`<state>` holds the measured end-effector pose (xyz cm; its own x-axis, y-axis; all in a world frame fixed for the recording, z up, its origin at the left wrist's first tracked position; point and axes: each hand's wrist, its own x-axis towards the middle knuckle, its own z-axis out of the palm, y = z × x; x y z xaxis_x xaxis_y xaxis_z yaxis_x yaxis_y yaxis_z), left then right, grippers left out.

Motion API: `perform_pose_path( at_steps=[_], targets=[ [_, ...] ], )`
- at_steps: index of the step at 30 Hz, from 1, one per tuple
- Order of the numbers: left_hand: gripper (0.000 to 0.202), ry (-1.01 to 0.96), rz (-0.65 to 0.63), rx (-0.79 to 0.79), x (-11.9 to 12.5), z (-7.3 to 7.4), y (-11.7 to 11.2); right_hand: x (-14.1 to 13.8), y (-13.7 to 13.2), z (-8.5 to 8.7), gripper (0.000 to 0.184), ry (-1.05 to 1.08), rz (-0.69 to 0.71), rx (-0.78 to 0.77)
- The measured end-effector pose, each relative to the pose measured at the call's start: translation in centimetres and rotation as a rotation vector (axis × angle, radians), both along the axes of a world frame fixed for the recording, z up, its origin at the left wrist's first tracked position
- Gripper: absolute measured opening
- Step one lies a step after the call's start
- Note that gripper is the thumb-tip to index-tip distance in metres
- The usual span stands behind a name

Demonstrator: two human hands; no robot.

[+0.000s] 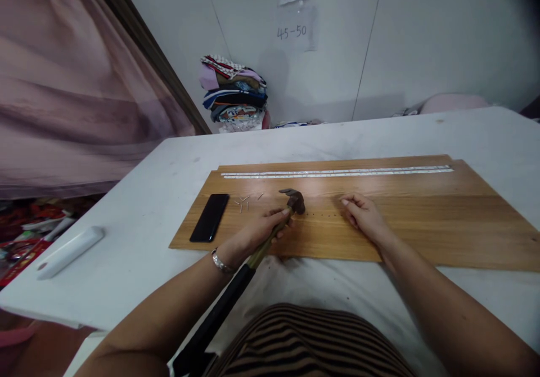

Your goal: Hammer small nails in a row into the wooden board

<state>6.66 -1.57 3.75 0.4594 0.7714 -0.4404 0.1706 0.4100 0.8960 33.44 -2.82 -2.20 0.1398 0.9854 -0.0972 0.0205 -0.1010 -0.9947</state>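
Note:
My left hand (pixel 266 226) is closed around a claw hammer (pixel 296 201), gripping its handle just below the dark metal head. The handle slants down toward my body and ends in a black grip. Resting at the wooden board (pixel 405 214), my right hand (pixel 363 212) has its fingers curled, thumb and forefinger pressed together; whatever may be between them is too small to make out. Between the hammer head and my right hand runs a row of small dark dots (pixel 323 215) in the board. Several loose nails (pixel 242 203) lie left of the hammer.
A black phone (pixel 210 218) lies at the board's left end. Two pale measuring strips (pixel 337 173) run along its far side. On the white table (pixel 139 191) sits a white elongated object (pixel 71 252). Behind stand folded clothes (pixel 236 93) and a wall with paper notes (pixel 293 28).

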Motion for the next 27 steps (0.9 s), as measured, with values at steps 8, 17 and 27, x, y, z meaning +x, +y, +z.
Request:
perform_pose_path(
  at_steps=[8,17,27],
  targets=[
    [0.031,-0.087,0.021,0.014,0.2,1.1,0.7,0.0,0.1,0.0,0.025,0.001,-0.006,0.001],
    [0.018,-0.126,0.213,0.183,1.9,6.2,4.4,-0.2,-0.4,1.2,0.027,0.027,0.037,-0.015],
    [0.015,-0.564,0.569,0.072,9.8,9.5,10.4,0.0,-1.4,4.3,0.041,0.360,0.228,-0.005]
  ],
)
